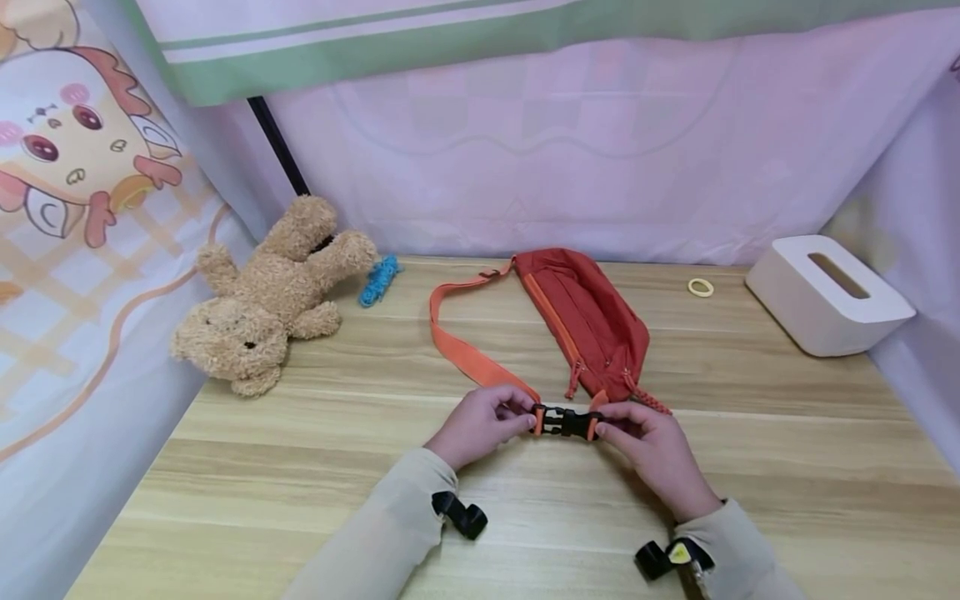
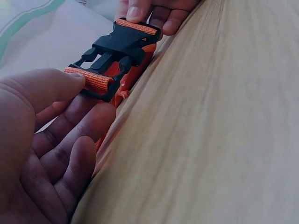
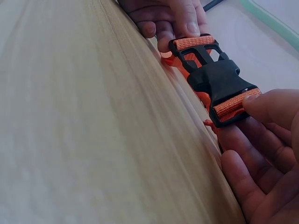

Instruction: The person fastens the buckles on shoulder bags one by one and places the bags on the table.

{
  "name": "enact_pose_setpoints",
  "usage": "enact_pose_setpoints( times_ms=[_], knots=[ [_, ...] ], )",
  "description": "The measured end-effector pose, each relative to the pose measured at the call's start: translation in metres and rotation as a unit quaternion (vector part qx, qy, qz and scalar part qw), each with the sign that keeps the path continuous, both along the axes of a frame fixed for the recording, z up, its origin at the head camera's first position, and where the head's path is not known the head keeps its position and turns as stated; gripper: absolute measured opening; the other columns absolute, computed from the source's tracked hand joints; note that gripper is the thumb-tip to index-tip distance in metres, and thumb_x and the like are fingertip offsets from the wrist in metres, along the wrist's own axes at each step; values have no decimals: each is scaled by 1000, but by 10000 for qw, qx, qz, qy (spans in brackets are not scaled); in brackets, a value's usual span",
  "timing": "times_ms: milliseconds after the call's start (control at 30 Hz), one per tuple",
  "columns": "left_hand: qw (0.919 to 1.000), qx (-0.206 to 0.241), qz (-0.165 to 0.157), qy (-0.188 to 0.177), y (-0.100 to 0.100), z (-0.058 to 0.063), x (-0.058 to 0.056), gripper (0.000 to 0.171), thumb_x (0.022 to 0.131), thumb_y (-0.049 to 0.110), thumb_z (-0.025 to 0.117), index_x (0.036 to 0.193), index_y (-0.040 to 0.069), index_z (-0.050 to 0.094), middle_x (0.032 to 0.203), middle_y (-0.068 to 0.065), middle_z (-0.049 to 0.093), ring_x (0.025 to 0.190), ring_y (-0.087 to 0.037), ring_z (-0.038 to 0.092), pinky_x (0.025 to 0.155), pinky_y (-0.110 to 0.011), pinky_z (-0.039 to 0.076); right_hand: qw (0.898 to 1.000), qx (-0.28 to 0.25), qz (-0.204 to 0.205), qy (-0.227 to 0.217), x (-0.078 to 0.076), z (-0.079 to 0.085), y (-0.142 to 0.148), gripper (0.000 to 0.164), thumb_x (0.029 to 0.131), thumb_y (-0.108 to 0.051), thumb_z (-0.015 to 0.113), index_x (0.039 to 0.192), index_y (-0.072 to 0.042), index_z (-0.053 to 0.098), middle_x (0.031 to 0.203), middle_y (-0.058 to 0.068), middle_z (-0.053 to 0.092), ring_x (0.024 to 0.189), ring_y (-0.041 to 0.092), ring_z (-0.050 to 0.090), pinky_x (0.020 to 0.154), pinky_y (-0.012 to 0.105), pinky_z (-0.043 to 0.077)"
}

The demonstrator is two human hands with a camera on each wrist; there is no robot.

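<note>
A red waist bag lies on the table, its orange strap looping out to the left. Pinched between thumb and fingers of my left hand is the pronged half of the black side-release buckle. My right hand pinches the socket half where orange webbing wraps its end bar. The prongs sit partway in the socket, with part of their length showing outside it in both wrist views. Whether they have latched cannot be told. Both hands hold the buckle just above the table, in front of the bag.
A brown teddy bear lies at the left, beside a blue bundle of cord. Towards the back right are a pale yellow ring and a white tissue box. Fabric curtains enclose the wooden table.
</note>
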State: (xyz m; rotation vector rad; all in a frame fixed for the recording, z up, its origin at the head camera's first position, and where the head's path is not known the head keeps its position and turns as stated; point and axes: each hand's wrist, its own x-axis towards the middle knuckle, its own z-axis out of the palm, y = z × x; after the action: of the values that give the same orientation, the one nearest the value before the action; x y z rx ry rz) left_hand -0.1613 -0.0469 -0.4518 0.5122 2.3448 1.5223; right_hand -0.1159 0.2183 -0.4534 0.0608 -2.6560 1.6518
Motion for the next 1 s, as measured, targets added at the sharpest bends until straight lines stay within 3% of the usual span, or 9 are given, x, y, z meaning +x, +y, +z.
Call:
enact_pose_setpoints(
  times_ms=[767, 1000],
  knots=[
    [10000, -5, -8, 30, 1, -1, 0, 8, 95, 23, 72, 103, 22, 71, 95, 6, 67, 79, -13, 64, 60, -30, 55, 10000, -55, 3, -23, 1, 0, 0, 18, 90, -21, 77, 106, -12, 75, 110, 3, 73, 102, 9, 63, 79, 22, 53],
    [9999, -23, -19, 96, 2, 0, 0, 8, 95, 22, 72, 103, 20, 71, 94, 6, 67, 79, -13, 63, 59, -29, 54, 9998, -158, 54, -77, 2, 0, -5, 19, 90, -22, 78, 105, -11, 75, 108, 5, 73, 97, 11, 63, 77, 23, 54]
  ],
)
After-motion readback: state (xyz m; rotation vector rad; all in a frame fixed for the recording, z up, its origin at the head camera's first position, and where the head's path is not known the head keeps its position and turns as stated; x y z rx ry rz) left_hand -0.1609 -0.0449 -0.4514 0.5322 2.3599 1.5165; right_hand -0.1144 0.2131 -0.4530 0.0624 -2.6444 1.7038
